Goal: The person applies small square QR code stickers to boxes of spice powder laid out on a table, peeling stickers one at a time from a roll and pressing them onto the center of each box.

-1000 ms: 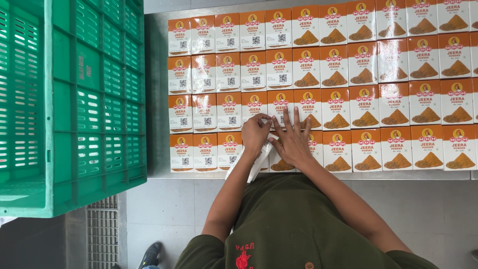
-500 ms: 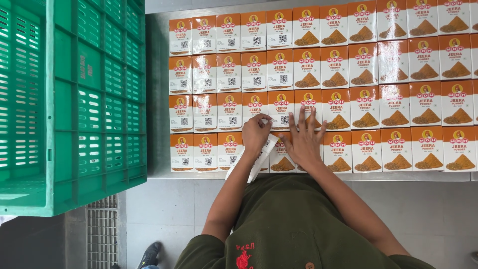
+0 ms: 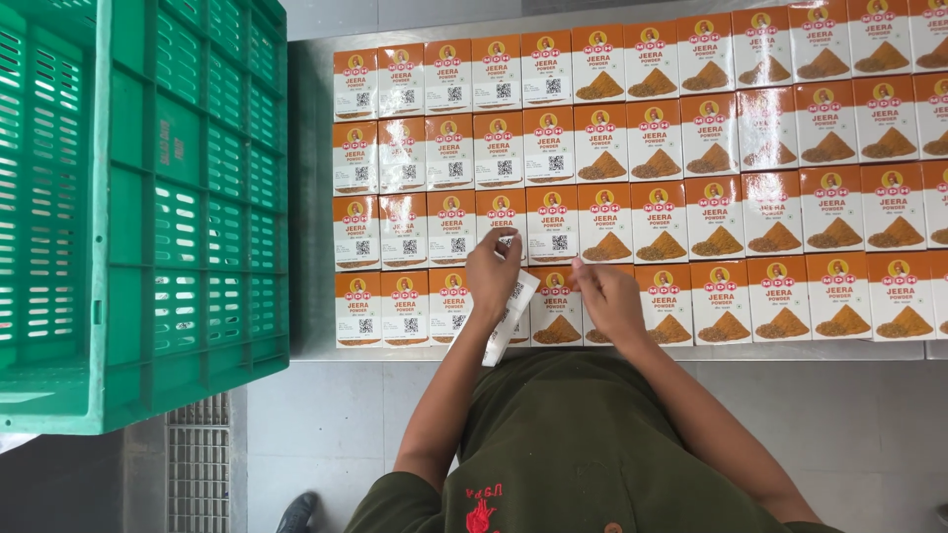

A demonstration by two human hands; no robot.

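Rows of small orange-and-white cartons point(image 3: 632, 188) lie flat, side by side, on a metal table point(image 3: 308, 168). My left hand point(image 3: 492, 273) rests over the front row and holds a white paper strip point(image 3: 509, 321) that hangs toward the table's front edge. My right hand point(image 3: 607, 296) hovers over the front-row cartons just right of it, fingers curled, pinching something small that I cannot make out.
A large green slatted plastic crate point(image 3: 138, 207) stands at the left, beside the table. A tiled floor point(image 3: 326, 434) with a metal drain grate point(image 3: 197, 474) lies below the table's front edge. My olive shirt fills the lower middle.
My right hand has pulled back off the cartons and curled its fingers. My left hand and the white strip have stayed in nearly the same place.
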